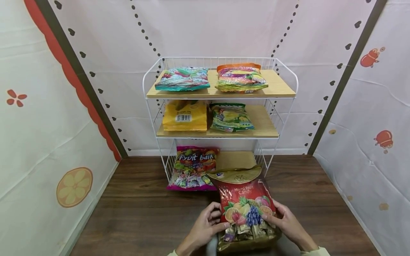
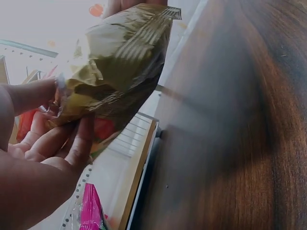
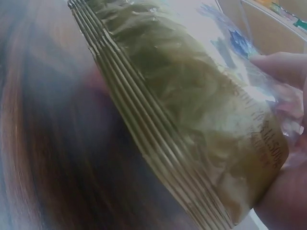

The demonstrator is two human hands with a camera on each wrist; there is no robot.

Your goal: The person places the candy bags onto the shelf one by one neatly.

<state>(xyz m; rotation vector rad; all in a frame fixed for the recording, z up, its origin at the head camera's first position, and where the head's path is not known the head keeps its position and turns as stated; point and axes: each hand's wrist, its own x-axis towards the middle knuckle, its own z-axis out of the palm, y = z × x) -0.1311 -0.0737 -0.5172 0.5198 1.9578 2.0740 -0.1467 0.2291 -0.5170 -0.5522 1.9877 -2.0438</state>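
A large red and gold bag of mixed fruit candy (image 1: 245,199) is held by both hands in front of the shelf's lowest level. My left hand (image 1: 207,224) grips its left side, thumb on the front and fingers curled at the edge. On the opposite side my right hand (image 1: 288,222) grips it, thumb over the printed fruit. The left wrist view shows the gold end of the bag (image 2: 120,62) raised over the table. Its crimped gold seal (image 3: 144,124) fills much of the right wrist view. Behind it, a Fyuit baik candy bag (image 1: 195,167) leans at the lowest level's left.
A white wire rack with wooden shelves (image 1: 221,133) stands at the back. Its top bears a teal candy bag (image 1: 182,79) and an orange-yellow one (image 1: 241,78). A yellow bag (image 1: 185,116) and a green bag (image 1: 231,117) lie on the middle level. Dark wooden table (image 1: 144,213) surrounds it.
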